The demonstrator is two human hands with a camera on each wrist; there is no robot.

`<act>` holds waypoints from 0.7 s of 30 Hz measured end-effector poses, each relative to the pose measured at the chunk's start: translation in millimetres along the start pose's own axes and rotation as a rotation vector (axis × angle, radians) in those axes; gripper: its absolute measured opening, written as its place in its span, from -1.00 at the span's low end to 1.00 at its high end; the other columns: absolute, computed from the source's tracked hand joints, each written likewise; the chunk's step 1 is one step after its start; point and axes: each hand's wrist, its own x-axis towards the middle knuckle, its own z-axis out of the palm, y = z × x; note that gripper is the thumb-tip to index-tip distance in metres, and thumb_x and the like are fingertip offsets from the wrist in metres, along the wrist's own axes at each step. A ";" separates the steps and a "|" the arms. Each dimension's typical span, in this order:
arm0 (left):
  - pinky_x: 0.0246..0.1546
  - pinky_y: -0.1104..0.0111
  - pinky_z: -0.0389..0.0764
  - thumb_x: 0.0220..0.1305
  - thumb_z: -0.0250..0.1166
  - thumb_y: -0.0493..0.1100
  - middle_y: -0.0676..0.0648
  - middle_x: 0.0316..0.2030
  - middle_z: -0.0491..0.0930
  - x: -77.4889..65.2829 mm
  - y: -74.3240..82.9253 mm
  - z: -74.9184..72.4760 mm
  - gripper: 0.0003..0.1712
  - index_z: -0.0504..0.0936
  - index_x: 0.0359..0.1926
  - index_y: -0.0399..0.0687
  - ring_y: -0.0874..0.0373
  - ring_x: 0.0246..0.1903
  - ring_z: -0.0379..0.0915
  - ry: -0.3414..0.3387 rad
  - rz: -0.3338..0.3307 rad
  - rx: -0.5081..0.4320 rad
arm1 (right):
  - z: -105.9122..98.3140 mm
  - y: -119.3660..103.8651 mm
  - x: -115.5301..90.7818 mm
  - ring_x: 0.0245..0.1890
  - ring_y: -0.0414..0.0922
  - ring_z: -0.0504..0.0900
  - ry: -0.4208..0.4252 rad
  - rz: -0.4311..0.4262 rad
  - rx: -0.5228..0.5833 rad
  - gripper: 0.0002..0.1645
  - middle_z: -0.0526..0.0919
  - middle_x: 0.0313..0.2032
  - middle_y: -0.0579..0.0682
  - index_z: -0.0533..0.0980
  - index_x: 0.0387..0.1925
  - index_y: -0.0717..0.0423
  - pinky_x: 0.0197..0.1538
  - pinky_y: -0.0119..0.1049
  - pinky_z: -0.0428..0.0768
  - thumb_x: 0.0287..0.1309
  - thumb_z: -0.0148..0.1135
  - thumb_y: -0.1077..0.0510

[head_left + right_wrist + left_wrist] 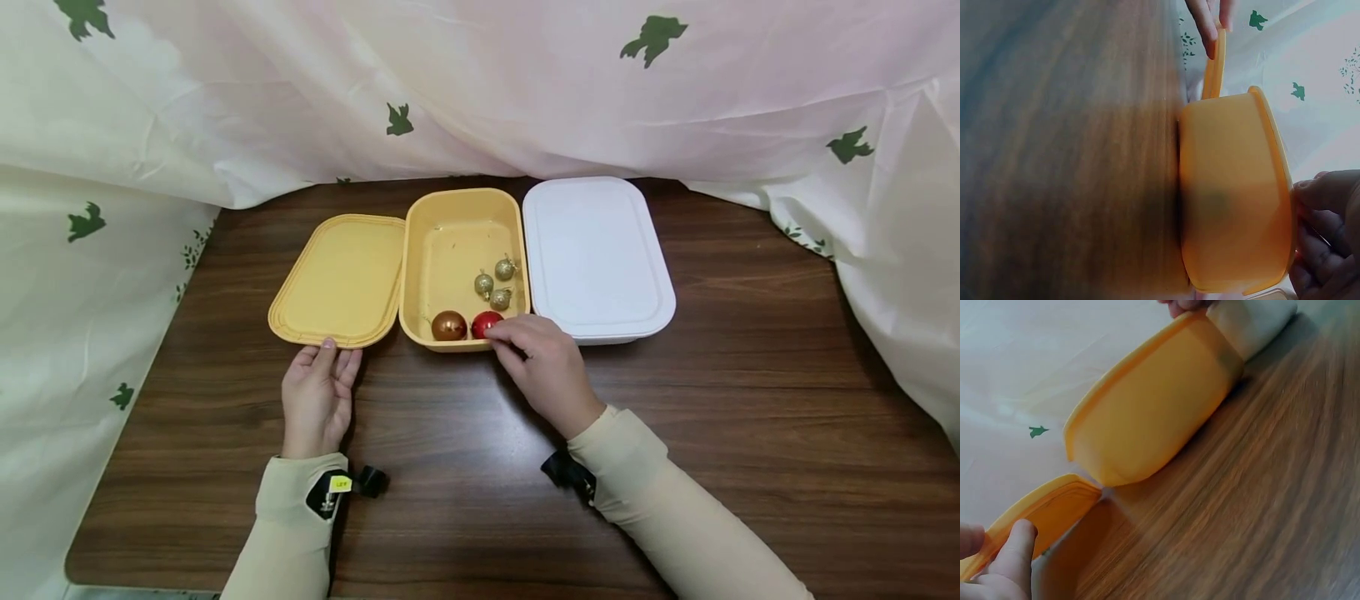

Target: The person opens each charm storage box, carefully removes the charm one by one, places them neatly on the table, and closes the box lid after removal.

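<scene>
My left hand (318, 396) holds a yellow lid (341, 279) by its near edge, with the thumb on top and the fingers underneath. In the left wrist view the lid slants, its right end low beside the yellow box (1160, 406). At the box's near right corner, my right hand (547, 371) pinches the rim, thumb outside and index fingertip just inside, overlapping a red ball (486, 323). Against the near wall inside sits a shiny brown ball (449, 326). Three small glittery gold balls (483, 284) lie along the right side of the box.
A white lidded box (600, 254) stands right against the yellow box's right side. The dark wooden table (450, 475) runs toward me. Behind and at both sides hangs a pale cloth (487, 83) with green bird prints.
</scene>
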 end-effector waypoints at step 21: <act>-0.04 0.29 0.54 0.37 0.07 -0.21 -0.30 0.10 0.45 -13.8 16.6 -18.3 -0.41 0.13 0.29 -0.45 0.01 0.06 0.46 -0.233 -0.139 0.482 | -2.0 0.6 -0.9 -0.16 -0.17 0.61 -0.013 0.012 0.016 -0.85 0.69 -0.25 -0.07 0.67 -0.30 0.10 0.04 -0.35 0.52 0.02 0.34 0.29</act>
